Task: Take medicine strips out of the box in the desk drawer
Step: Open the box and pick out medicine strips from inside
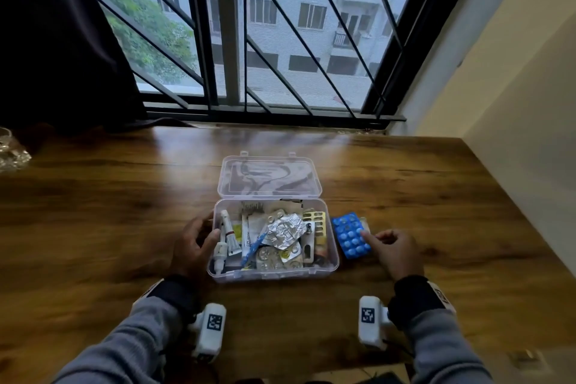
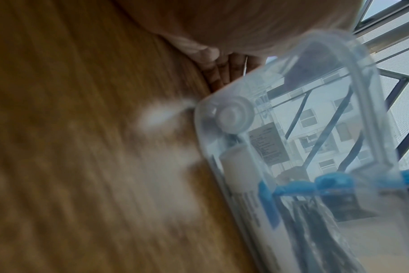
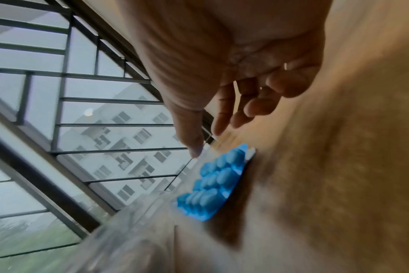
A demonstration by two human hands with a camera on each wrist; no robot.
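A clear plastic box (image 1: 331, 268) stands open on the wooden desk (image 1: 109, 212), its lid (image 1: 269, 178) lying flat behind it. Inside are a crumpled silver foil strip (image 1: 285, 229), a gold strip (image 1: 316, 223), a white tube (image 1: 229, 234) and several other strips. My left hand (image 1: 209, 227) grips the box's left wall, thumb over the rim; its fingers (image 2: 222, 70) press the box (image 2: 315, 129) from outside. A blue pill strip (image 1: 350, 237) lies on the desk right of the box. My right hand (image 1: 374, 237) hovers at its right edge with relaxed fingers (image 3: 240, 118) above the strip (image 3: 213, 181).
A barred window (image 1: 280, 40) runs along the desk's far edge, with a dark curtain (image 1: 56, 40) at the left and a wall (image 1: 514, 103) at the right. A glass object (image 1: 12, 150) sits at the desk's far left.
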